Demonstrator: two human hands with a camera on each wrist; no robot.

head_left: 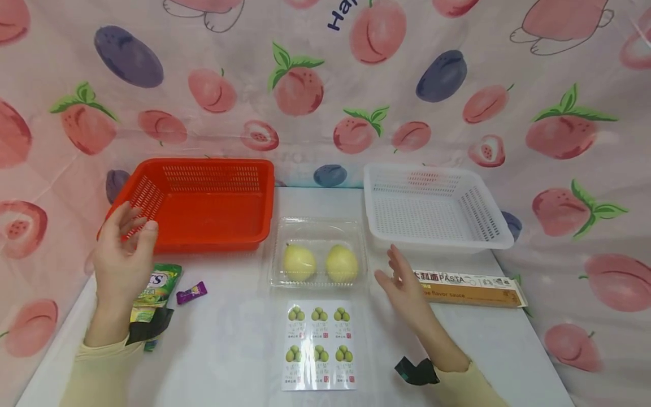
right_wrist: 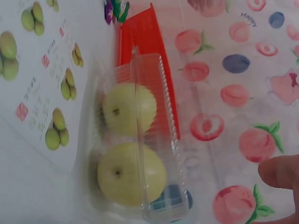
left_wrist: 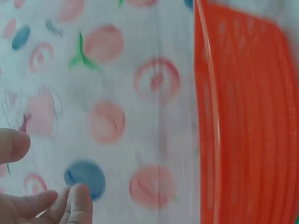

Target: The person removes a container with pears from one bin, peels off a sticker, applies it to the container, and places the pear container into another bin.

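My left hand (head_left: 124, 260) is raised by the near left corner of the red basket (head_left: 213, 217), fingers loosely bent and holding nothing. Its thumb and fingertips also show in the left wrist view beside the basket's side. Below it lie a green snack bag (head_left: 159, 285), partly hidden by the hand and wrist, and a small purple-wrapped candy (head_left: 191, 292). My right hand (head_left: 407, 288) hovers with fingers spread, overlapping the left end of the pasta box (head_left: 470, 292). Between the hands sits a clear plastic container (head_left: 317, 232) with two yellow-green pears (head_left: 299, 263) inside.
A white basket (head_left: 432, 240) stands at the back right, behind the pasta box. In front of the container lies a sheet of pear-printed labels (head_left: 319, 345). A fruit-patterned curtain (head_left: 325, 85) hangs behind and along both sides of the white table (head_left: 229, 350).
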